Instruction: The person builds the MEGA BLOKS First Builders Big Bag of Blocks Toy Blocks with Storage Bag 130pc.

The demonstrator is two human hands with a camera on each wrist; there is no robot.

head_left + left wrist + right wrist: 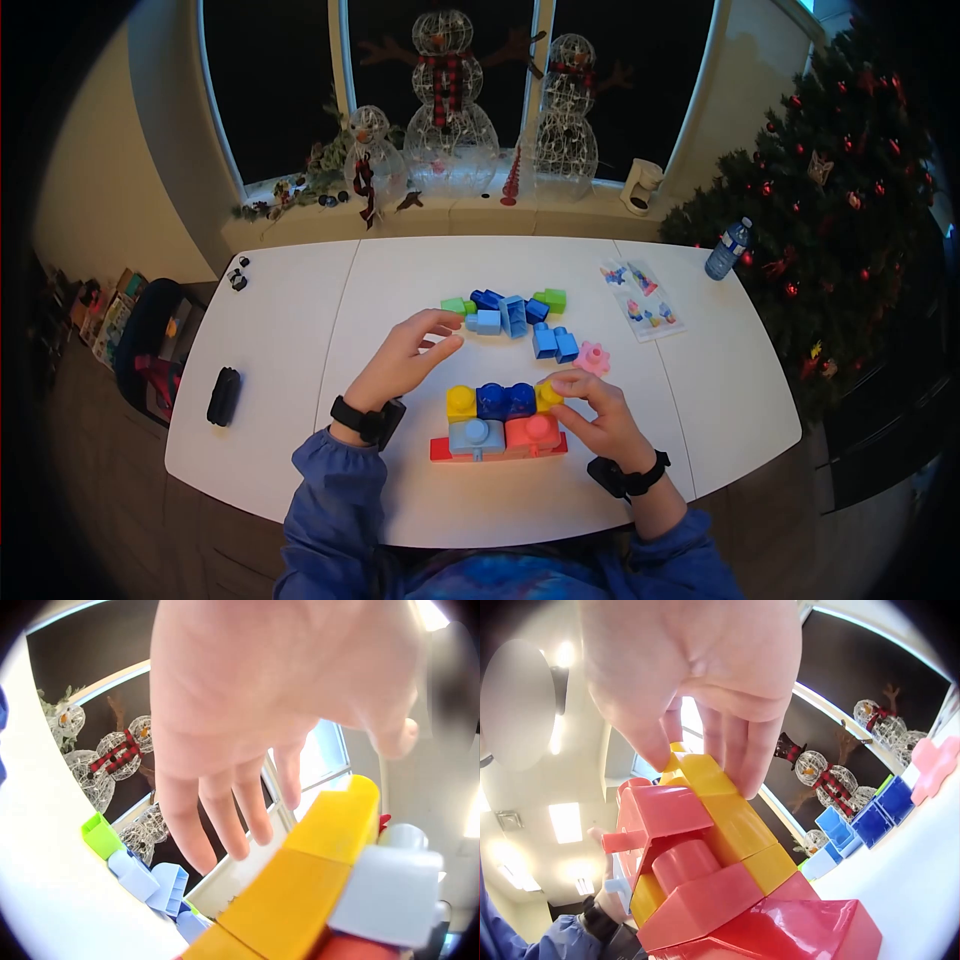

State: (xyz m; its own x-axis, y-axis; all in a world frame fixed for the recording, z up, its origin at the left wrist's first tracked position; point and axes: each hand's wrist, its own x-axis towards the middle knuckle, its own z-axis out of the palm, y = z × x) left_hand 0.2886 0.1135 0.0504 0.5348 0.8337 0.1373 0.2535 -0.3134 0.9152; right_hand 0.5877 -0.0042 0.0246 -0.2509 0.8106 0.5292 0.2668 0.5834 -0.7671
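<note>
The block build (515,432) sits in the near middle of the table (640,480), with its long axis running from 9 to 3 o'clock. The right hand (600,420) is nearer and touching: it lies at the build's 3 o'clock, so from that grip the build extends towards 9. Thumb and fingers pinch the yellow block (549,396) at the build's 2 o'clock corner, set narrowly on either side of it.

The left hand (397,360) is apart from the build at 10 o'clock, holding nothing, its fingers extended and thumb spread in a wide opening; from it, the build lies towards 4.

In the head view, the build's upper row shows two yellow ends and two dark blue studs between them. Nearer are one light blue block and one coral block, above one red base.

One pink flower piece (592,358) lies at 2 o'clock. Farther out, from 12 to 1, are loose blocks (513,316): seemingly four lighter blue, two dark blue and two green, though overlap makes the count uncertain. Beyond, between 1 and 2, lies one printed sheet (642,300); one bottle (728,250) stands at 2. Three wire snowmen (442,100) stand farthest, around 12.
</note>
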